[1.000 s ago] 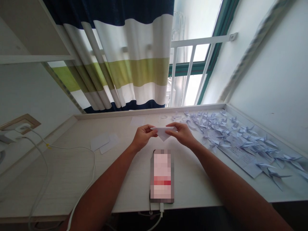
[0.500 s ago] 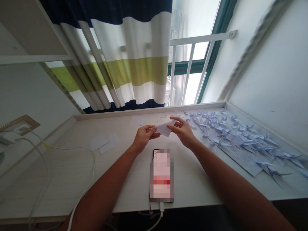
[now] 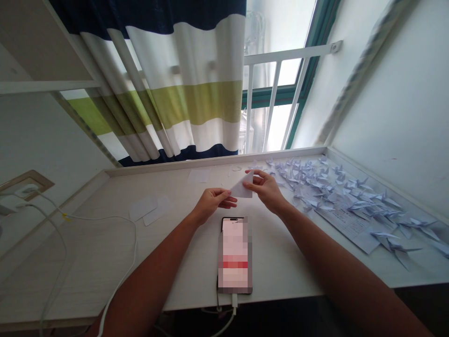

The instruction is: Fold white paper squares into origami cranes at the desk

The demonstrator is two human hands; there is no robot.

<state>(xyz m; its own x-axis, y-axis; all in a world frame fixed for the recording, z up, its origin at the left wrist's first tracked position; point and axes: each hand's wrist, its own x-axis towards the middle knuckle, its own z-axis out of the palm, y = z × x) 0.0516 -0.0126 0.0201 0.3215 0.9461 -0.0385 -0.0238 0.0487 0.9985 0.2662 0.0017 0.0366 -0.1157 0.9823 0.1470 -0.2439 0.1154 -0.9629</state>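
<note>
A small white sheet of paper (image 3: 242,188), folded to a triangle, is held up over the desk between both hands. My left hand (image 3: 214,202) pinches its left corner between thumb and forefinger, with the other fingers curled beneath. On the other side, my right hand (image 3: 265,188) grips the paper's right part, thumb in front and fingers behind. Below the hands a phone (image 3: 235,255) lies face up, its screen blurred out and a white cable plugged into its lower end.
Many folded paper cranes (image 3: 315,180) cover the desk's right side, some over a printed sheet (image 3: 345,224). Loose paper pieces (image 3: 143,207) lie at left, another (image 3: 198,176) near the back edge. A white charging cable (image 3: 136,241) runs across the left. A striped curtain (image 3: 189,103) hangs behind.
The paper has turned between my hands, and its point now stands up at the right. My left hand has dropped slightly. The whole view has shifted a little.
</note>
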